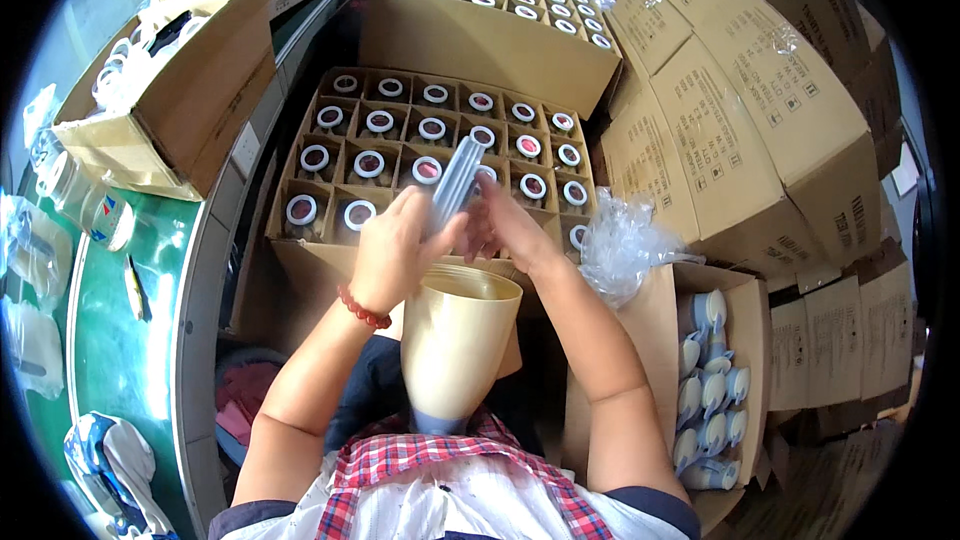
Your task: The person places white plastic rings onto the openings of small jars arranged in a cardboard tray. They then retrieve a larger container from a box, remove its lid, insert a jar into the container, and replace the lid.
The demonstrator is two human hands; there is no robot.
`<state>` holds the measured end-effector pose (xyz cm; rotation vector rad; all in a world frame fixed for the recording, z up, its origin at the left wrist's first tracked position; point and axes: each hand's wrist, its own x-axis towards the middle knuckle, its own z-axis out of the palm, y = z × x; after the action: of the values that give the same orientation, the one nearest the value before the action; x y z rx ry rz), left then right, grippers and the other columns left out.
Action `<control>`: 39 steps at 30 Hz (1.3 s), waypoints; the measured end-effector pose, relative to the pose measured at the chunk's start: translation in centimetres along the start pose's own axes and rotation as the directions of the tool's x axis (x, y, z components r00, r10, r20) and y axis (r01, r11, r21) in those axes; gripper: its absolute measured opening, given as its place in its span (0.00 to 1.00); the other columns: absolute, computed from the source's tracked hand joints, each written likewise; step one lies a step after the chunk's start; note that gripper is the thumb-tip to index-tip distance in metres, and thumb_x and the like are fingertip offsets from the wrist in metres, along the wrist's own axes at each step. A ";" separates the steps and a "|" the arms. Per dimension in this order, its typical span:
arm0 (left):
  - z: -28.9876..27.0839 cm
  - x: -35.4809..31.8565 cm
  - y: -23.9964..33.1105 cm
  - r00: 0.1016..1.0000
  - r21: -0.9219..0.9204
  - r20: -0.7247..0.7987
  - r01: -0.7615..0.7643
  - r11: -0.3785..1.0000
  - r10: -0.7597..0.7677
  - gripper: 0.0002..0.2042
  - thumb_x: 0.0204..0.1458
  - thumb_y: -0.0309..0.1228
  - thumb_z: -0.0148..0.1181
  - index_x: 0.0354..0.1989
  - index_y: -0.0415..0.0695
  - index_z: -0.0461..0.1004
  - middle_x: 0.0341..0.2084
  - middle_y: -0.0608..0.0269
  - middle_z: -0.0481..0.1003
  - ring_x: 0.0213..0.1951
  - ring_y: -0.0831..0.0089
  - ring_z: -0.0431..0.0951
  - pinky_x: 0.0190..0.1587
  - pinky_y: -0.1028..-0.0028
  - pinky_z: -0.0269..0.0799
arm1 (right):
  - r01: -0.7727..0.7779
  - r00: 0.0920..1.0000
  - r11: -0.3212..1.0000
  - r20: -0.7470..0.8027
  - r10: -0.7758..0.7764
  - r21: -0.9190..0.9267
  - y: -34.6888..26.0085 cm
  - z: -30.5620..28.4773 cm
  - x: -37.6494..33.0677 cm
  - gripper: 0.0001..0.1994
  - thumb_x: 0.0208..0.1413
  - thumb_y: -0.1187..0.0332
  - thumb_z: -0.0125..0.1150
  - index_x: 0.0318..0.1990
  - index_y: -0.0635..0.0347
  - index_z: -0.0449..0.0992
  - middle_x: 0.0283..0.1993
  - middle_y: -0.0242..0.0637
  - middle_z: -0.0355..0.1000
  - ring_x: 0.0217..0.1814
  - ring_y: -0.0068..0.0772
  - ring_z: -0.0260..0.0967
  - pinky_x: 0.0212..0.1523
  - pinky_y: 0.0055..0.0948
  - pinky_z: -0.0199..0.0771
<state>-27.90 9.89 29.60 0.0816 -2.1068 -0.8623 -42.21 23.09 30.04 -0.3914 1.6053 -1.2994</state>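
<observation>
My left hand (392, 245), with a red bead bracelet at its wrist, is closed around a long grey-blue ridged plastic piece (458, 183), which tilts up to the right. Close by on the piece's right side is my right hand (512, 225); its fingers are bent and smeared by motion, so whether they touch the piece is unclear. Below both hands, a tall cream tub (455, 340) with a blue-grey lower end stands against my lap, its wide mouth upward. Directly beyond the hands sits a divided carton (330, 258) of jars with white-rimmed round tops.
Behind it stands a second divided carton (480, 40) of jars. Stacked brown cartons (720, 140) wall the right side. An open box (752, 340) at lower right holds blue-and-cream pieces. Crumpled clear plastic (625, 245) lies nearby. Left, a green table (130, 360) carries a cutter (134, 288) and a box (200, 90).
</observation>
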 end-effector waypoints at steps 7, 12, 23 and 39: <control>-0.3 -0.2 -2.5 0.970 -0.087 0.005 0.244 0.966 -0.245 0.15 0.54 0.32 0.62 0.23 0.37 0.63 0.16 0.65 0.61 0.20 0.81 0.58 0.21 0.78 0.56 | 0.517 0.612 0.410 -0.010 -0.791 -0.751 2.1 2.0 -0.5 0.31 0.50 0.53 0.66 0.55 0.63 0.64 0.37 0.39 0.76 0.29 0.32 0.75 0.32 0.28 0.74; 0.5 0.0 -4.0 0.969 -0.120 0.038 0.246 0.962 -0.243 0.07 0.56 0.28 0.59 0.34 0.38 0.70 0.21 0.68 0.71 0.21 0.85 0.69 0.22 0.81 0.66 | 0.216 0.969 0.952 -0.071 -0.237 -0.218 4.8 -1.6 3.6 0.28 0.57 0.43 0.53 0.34 0.66 0.77 0.21 0.38 0.74 0.23 0.28 0.73 0.25 0.25 0.71; 2.8 -4.1 -12.2 0.486 -0.910 0.309 0.402 -0.105 -0.818 0.11 0.62 0.36 0.44 0.43 0.41 0.67 0.30 0.62 0.70 0.27 0.74 0.73 0.23 0.77 0.67 | -0.509 0.795 0.219 -0.552 -0.250 -0.833 13.8 -22.8 3.2 0.24 0.44 0.60 0.67 0.47 0.61 0.68 0.48 0.48 0.71 0.53 0.49 0.67 0.51 0.42 0.70; 1.5 -6.3 -9.4 0.677 -0.820 0.573 0.477 -0.316 -0.462 0.16 0.61 0.41 0.46 0.44 0.42 0.72 0.44 0.49 0.76 0.42 0.59 0.79 0.40 0.66 0.77 | -0.281 0.731 0.168 -0.324 -0.601 -0.945 10.5 -20.6 -2.5 0.15 0.45 0.58 0.65 0.40 0.52 0.78 0.55 0.42 0.65 0.59 0.44 0.60 0.59 0.49 0.52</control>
<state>-27.11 5.66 19.02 0.1742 -0.6933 -2.8013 -54.91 40.17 20.70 -1.0330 3.0832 -0.1930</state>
